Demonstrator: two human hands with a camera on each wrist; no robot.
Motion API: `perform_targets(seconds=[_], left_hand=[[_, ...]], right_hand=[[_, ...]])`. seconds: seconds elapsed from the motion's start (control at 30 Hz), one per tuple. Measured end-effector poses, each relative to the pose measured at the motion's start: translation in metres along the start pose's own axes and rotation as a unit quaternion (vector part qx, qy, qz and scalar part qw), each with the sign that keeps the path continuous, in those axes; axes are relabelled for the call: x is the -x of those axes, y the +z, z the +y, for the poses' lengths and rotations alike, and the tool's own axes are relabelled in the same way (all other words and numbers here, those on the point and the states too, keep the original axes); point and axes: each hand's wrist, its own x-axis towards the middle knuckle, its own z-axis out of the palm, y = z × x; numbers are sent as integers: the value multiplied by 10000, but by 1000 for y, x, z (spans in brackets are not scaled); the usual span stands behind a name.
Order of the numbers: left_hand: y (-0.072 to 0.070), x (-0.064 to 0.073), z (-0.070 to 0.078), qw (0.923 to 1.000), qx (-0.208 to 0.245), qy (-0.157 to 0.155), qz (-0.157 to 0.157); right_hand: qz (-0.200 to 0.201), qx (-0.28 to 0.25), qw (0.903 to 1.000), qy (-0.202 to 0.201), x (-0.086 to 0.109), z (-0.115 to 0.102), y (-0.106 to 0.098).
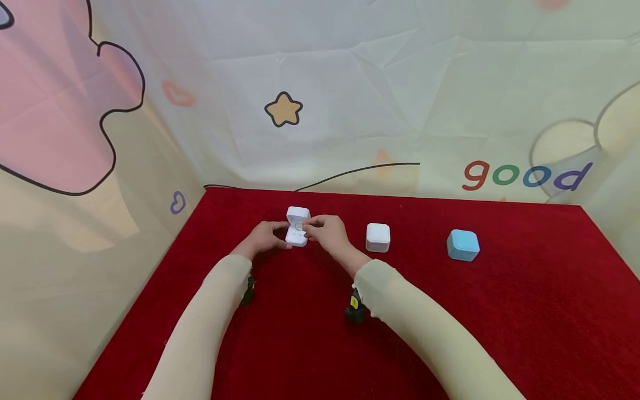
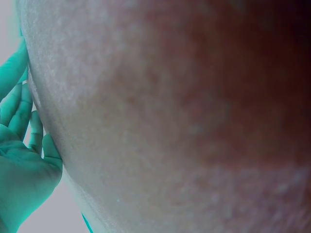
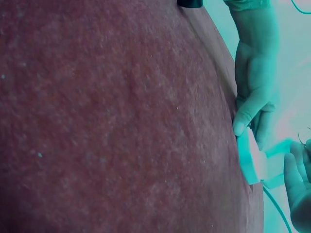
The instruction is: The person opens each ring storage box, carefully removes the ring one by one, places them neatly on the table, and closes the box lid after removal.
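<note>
A white ring box point(image 1: 296, 236) stands on the red cloth with its lid raised and its opening towards me. At its left side, my left hand point(image 1: 262, 236) steadies it, thumb near the front and fingers at the side. My right hand point(image 1: 327, 230) is at the box's right side, fingertips pinching a thin ring point(image 1: 299, 226) in front of the raised lid. In the right wrist view, the left hand point(image 3: 257, 87) grips the box point(image 3: 248, 158), and the right hand point(image 3: 301, 189) shows only partly at the edge. The left wrist view shows a hand point(image 2: 29, 165) at its left edge, mostly cloth otherwise.
To the right of my right hand stands a closed white box point(image 1: 378, 238), with a light blue closed box point(image 1: 463, 245) farther right. Red cloth point(image 1: 300, 333) covers the table. A printed fabric backdrop point(image 1: 350, 111) hangs behind its far edge.
</note>
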Motion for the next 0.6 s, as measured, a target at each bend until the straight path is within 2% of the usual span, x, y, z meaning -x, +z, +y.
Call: perform_targets(seconds=[0.37, 0.6], left_hand=[[1, 0, -1, 9999, -80, 81, -8], [0, 1, 1, 9999, -68, 155, 3]], right_hand=[[-119, -198, 9997, -87, 9, -6, 3], [-178, -180, 9997, 65, 15, -7, 1]])
